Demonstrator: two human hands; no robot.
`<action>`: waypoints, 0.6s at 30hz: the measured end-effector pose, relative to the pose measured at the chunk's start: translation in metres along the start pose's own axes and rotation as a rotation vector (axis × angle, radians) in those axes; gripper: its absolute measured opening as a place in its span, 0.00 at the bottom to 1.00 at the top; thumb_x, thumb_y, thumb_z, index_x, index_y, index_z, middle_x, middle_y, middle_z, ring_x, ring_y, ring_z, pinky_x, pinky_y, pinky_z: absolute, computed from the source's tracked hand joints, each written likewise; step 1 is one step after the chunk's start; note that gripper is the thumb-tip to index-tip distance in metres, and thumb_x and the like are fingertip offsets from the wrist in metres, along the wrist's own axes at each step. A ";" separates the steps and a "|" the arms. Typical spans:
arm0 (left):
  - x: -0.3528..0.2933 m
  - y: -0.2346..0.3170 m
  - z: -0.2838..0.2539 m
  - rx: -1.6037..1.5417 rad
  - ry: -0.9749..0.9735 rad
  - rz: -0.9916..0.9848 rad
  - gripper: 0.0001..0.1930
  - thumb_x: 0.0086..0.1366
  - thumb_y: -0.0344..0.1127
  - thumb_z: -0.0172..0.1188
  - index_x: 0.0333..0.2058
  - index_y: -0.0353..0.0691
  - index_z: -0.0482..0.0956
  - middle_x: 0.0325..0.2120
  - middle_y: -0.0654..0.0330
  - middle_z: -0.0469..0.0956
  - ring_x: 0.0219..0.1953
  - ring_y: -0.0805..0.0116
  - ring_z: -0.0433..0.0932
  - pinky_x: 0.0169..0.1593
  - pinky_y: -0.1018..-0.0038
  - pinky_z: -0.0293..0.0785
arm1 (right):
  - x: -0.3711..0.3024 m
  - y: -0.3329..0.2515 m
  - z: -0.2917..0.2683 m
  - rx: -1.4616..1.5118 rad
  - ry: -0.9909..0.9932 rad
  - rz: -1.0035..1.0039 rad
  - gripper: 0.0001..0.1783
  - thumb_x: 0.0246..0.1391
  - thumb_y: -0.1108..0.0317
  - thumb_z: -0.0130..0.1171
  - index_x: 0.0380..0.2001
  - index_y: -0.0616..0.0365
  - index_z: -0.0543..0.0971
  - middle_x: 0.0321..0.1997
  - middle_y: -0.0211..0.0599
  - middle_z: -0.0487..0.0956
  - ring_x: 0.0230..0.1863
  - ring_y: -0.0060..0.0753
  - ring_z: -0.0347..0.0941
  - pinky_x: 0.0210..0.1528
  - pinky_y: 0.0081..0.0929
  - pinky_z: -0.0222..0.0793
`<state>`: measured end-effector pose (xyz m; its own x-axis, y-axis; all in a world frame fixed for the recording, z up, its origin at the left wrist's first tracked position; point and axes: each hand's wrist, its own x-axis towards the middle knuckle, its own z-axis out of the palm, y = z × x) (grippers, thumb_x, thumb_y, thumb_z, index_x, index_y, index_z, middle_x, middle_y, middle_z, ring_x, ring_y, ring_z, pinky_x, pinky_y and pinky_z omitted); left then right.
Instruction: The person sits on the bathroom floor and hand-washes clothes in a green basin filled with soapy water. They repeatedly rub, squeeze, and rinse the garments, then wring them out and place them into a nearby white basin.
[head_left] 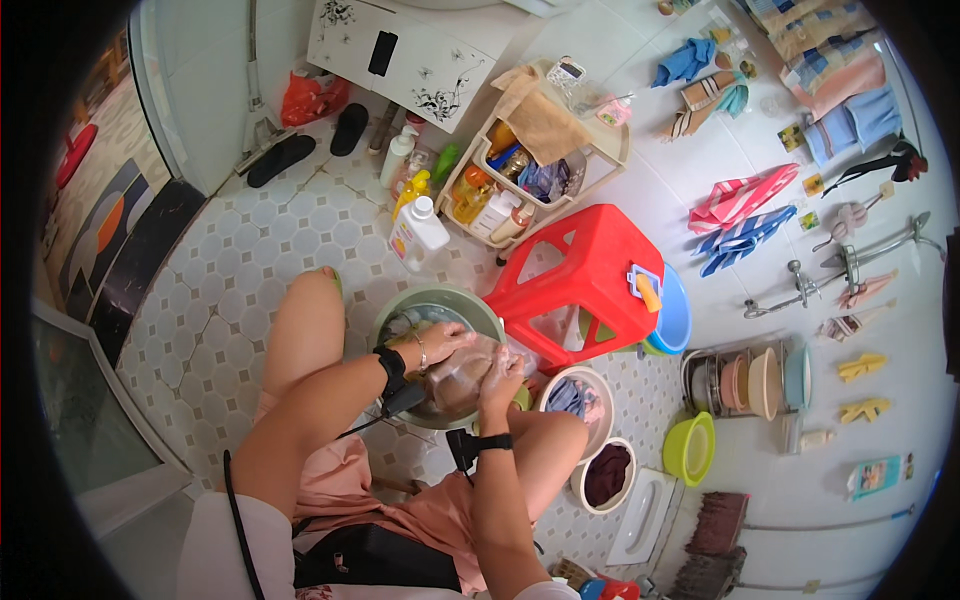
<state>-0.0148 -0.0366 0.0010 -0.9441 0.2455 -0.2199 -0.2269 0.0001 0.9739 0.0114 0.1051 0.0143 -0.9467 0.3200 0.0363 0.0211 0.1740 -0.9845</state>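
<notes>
A green basin with water in it stands on the tiled floor between my knees. A wet, brownish cloth is bunched in the basin. My left hand grips its upper left part, the fingers bent over the fabric. On the cloth's right side, close to the basin's rim, my right hand is closed around a fold. Whitish suds seem to cling to the fingers of both hands. Folds of fabric partly hide my fingertips.
A red stool stands right of the basin, with an orange-handled brush on it. White tubs of clothes sit beside my right knee. A white detergent bottle and a storage rack are beyond the basin.
</notes>
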 end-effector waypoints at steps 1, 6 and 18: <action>0.004 -0.011 0.008 0.000 0.002 0.002 0.16 0.57 0.43 0.52 0.28 0.32 0.71 0.23 0.59 0.72 0.26 0.74 0.66 0.32 0.74 0.65 | -0.004 0.003 0.005 -0.088 0.086 -0.070 0.08 0.52 0.64 0.48 0.26 0.58 0.66 0.22 0.26 0.66 0.27 0.18 0.60 0.31 0.16 0.57; 0.011 -0.037 0.024 -0.191 0.236 -0.140 0.19 0.60 0.48 0.46 0.34 0.34 0.70 0.28 0.57 0.72 0.30 0.75 0.67 0.35 0.76 0.66 | -0.042 -0.045 0.044 -0.207 0.167 -0.354 0.10 0.50 0.63 0.48 0.28 0.59 0.68 0.21 0.45 0.71 0.22 0.37 0.68 0.26 0.29 0.62; -0.004 -0.023 0.033 -0.477 0.204 -0.316 0.20 0.58 0.52 0.46 0.19 0.42 0.72 0.16 0.64 0.70 0.19 0.73 0.68 0.24 0.76 0.64 | -0.036 -0.029 0.038 -0.590 -0.023 -0.239 0.21 0.53 0.54 0.41 0.25 0.61 0.74 0.19 0.54 0.72 0.23 0.56 0.69 0.24 0.42 0.63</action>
<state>0.0022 -0.0054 -0.0183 -0.8296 0.1135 -0.5466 -0.5413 -0.4033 0.7378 0.0326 0.0528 0.0351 -0.9537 0.1900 0.2332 -0.0243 0.7241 -0.6892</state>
